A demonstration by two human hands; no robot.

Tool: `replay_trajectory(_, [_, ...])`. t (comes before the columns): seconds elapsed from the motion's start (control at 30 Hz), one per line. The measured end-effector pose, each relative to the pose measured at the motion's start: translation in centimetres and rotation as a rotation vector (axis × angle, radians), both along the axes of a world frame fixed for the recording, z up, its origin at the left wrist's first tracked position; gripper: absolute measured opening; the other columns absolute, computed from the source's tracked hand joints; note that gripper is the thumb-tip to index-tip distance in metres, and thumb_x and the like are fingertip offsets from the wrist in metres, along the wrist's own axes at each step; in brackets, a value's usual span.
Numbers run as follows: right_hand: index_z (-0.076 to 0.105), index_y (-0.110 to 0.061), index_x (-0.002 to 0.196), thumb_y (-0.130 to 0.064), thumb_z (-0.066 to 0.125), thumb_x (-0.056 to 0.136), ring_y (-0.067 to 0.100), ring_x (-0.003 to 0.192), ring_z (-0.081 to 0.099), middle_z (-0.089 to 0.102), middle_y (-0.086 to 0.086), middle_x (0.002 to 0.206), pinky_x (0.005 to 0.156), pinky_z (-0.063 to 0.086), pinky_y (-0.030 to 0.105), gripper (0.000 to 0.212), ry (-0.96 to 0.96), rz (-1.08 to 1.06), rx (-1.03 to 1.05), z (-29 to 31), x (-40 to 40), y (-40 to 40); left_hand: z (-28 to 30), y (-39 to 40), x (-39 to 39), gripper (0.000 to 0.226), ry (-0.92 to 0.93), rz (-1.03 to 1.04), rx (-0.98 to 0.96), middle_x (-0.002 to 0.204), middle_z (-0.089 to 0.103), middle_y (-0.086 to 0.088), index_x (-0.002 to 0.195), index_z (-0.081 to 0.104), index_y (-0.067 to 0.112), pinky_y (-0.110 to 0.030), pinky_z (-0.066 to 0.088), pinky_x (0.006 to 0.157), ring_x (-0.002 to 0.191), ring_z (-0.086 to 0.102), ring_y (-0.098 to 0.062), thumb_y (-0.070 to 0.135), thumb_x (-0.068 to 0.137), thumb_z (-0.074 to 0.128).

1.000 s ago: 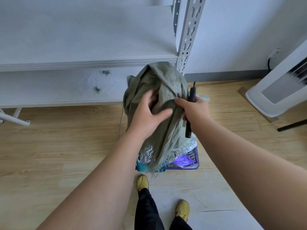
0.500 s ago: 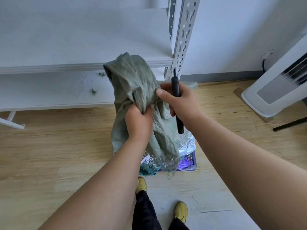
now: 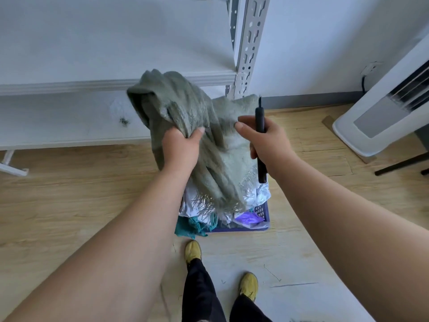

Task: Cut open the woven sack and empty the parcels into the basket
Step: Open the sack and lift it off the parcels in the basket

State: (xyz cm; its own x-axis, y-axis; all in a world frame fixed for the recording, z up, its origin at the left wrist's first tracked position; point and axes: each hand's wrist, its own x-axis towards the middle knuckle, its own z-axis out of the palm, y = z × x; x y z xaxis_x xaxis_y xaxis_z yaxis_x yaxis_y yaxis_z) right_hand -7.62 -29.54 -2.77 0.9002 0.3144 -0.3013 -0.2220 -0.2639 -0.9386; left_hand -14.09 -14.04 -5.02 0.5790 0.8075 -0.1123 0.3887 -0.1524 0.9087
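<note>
Grey-green woven plastic, limp and crumpled, makes up the sack [image 3: 197, 135], which hangs bunched in the air above the basket [image 3: 263, 211]. Its cloth falls in long vertical folds, and the lower edge is frayed into loose threads that dangle over the parcels. The sack looks slack and flattened, with one rounded fold standing up at the top left and a flatter flap spreading toward the right.

The left hand [image 3: 180, 147] grips a gathered fistful of the sack near its middle, thumb pressed across the folds. The right hand [image 3: 267, 141] is curled round a slim black cutter [image 3: 260, 140], held upright with its tip pointing up; its thumb reaches out to the sack's cloth just beside it.

The basket is blue-purple with a slotted wall and stands on the wooden floor [image 3: 69, 201] just ahead of the person's yellow shoes [image 3: 193, 251]. In it lie silver foil parcels [image 3: 254, 197], a purple parcel [image 3: 247, 218] and a teal one [image 3: 193, 225] at the left edge. A white metal shelving unit [image 3: 247, 47] stands behind.
</note>
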Motion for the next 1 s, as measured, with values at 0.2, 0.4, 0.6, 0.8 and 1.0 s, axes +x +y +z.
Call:
replay_trajectory(0.2, [0.068,-0.017,0.110,-0.027,0.070,0.086,0.011,0.043,0.046,0.057,-0.006,0.062,0.043,0.044,0.019,0.026,0.006,-0.013,-0.013,-0.3,0.1,-0.3,0.0,-0.4,-0.1,0.038,0.028,-0.006,-0.017,0.099,0.070,-0.007,0.100,0.068,0.005,-0.035,0.054,0.082,0.092,0.066,-0.026,0.037,0.080,0.072])
replay_trajectory(0.4, [0.067,-0.021,0.112,-0.026,0.071,0.085,0.004,0.042,0.050,0.071,-0.001,0.089,0.047,0.045,0.021,0.028,-0.014,-0.006,-0.036,-0.6,0.1,-0.1,0.8,-0.5,0.1,0.033,-0.043,-0.027,0.007,0.093,0.072,-0.002,0.095,0.070,0.008,-0.031,0.053,0.080,0.088,0.067,-0.022,0.037,0.080,0.072])
replay_trajectory(0.6, [0.065,-0.024,0.114,-0.025,0.069,0.086,-0.005,0.041,0.050,0.071,-0.012,0.105,0.050,0.045,0.020,0.029,-0.040,-0.041,-0.025,-0.7,0.2,-0.1,1.8,0.2,-0.2,0.027,-0.108,0.029,-0.008,0.088,0.070,0.001,0.091,0.068,0.008,-0.029,0.054,0.078,0.085,0.067,-0.020,0.033,0.081,0.072])
replay_trajectory(0.8, [0.062,-0.025,0.118,-0.026,0.070,0.086,-0.001,0.054,0.052,0.069,-0.013,0.111,0.050,0.045,0.022,0.033,-0.017,-0.035,-0.003,-0.9,0.4,0.0,1.9,0.4,-1.0,0.021,-0.031,-0.066,-0.004,0.089,0.067,0.002,0.093,0.067,0.012,-0.029,0.051,0.080,0.089,0.065,-0.021,0.031,0.085,0.070])
replay_trajectory(1.0, [0.058,-0.022,0.126,-0.026,0.069,0.087,0.004,0.057,0.052,0.065,-0.011,0.117,0.053,0.045,0.024,0.041,-0.018,-0.021,0.001,-1.0,0.6,0.2,2.2,1.4,-1.0,0.022,0.024,-0.137,-0.009,0.093,0.065,0.003,0.097,0.063,0.013,-0.028,0.048,0.083,0.092,0.062,-0.021,0.032,0.086,0.069])
